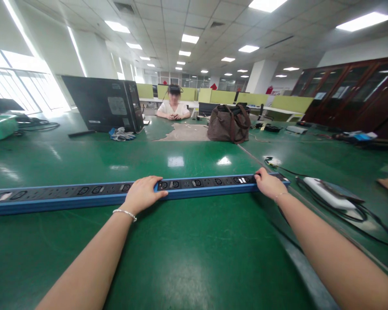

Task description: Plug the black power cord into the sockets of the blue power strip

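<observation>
A long blue power strip (207, 193) with a black face and several sockets lies across the green table (181, 249), running out of view at the left. My left hand (145, 193) is wrapped over its middle part, thumb on the near side; a bracelet is on that wrist. Near the strip's right end, my right hand (270, 184) grips it with fingers over the top. A black cable passes below my right forearm.
Behind the strip stand a black computer case (100, 103), blue-grey gloves (122, 134) and a brown bag (229, 124). A person (173, 105) sits across the table. At right lie a white device (328, 193) with black cables; a green basket (0, 127) is far left.
</observation>
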The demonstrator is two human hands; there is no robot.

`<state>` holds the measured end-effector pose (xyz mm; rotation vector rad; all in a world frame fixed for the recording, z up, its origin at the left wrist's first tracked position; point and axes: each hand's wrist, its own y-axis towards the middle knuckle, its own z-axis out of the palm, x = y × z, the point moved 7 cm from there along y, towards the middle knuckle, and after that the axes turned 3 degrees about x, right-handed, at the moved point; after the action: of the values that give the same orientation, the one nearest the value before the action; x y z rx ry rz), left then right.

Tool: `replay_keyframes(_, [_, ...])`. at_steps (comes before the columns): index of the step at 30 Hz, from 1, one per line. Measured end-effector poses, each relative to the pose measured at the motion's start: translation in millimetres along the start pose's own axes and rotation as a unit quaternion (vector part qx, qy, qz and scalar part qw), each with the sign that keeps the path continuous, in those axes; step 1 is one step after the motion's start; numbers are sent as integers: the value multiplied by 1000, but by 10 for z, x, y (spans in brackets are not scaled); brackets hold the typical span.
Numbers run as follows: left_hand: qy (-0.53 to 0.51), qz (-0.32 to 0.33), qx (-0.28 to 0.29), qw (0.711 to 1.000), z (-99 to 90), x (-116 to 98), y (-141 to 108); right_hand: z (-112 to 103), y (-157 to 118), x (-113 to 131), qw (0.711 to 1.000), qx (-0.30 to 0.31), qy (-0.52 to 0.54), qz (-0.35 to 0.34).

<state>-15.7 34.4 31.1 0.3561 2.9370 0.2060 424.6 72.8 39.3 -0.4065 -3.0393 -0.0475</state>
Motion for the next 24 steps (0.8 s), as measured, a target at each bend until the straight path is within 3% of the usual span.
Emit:
replay_keyframes(16, [-3,-7,-15,1000,-6,-13,-16,-31,-23,46,999,-6,-45,-22])
replay_keyframes(24, [2,-9,-19,1000,0,-6,-11,17,84,-74,999,-20,38,-20])
